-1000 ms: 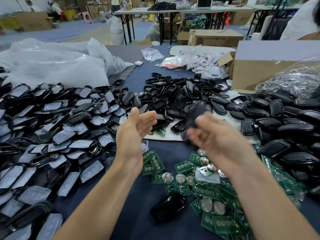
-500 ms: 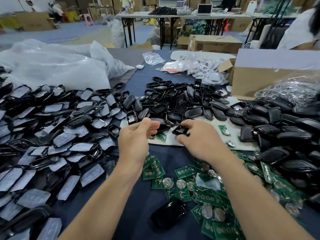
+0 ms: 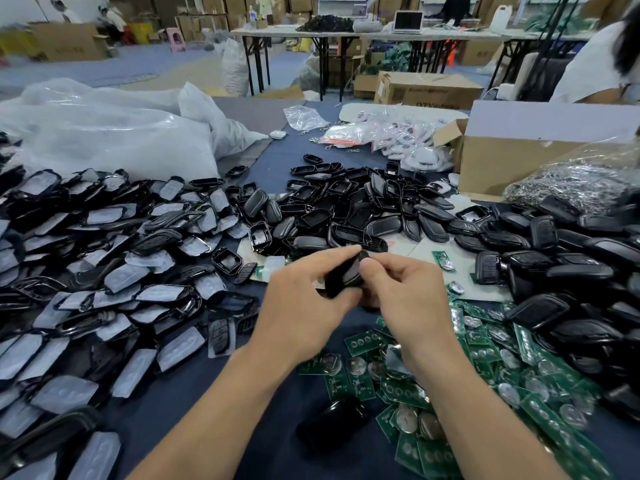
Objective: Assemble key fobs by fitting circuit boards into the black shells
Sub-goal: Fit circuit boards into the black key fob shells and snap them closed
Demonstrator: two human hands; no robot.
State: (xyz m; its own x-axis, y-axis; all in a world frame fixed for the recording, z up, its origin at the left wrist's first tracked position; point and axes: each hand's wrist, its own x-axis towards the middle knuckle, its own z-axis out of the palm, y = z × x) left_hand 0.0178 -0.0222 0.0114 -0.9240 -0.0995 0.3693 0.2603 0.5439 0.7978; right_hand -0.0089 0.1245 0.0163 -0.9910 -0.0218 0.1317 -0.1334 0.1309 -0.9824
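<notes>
A black key fob shell (image 3: 344, 277) is held above the table's middle between both hands. My left hand (image 3: 304, 306) grips its lower left side with curled fingers. My right hand (image 3: 403, 294) pinches its upper right end with thumb and fingertips. Green circuit boards (image 3: 408, 386) with round coin cells lie in a loose heap below and to the right of my hands. A single black shell (image 3: 332, 427) lies near the front edge between my forearms. Whether a board sits inside the held shell is hidden.
Film-covered black shells (image 3: 104, 271) pile up on the left, open shells (image 3: 346, 209) in the middle, closed dark fobs (image 3: 554, 258) on the right. A white plastic bag (image 3: 114, 133), a cardboard box (image 3: 519, 157) and a bag of metal rings (image 3: 581, 181) stand behind.
My right hand brought a black shell from the middle pile back toward me. My left hand closed in and took hold of it, so both hands now hold the shell together.
</notes>
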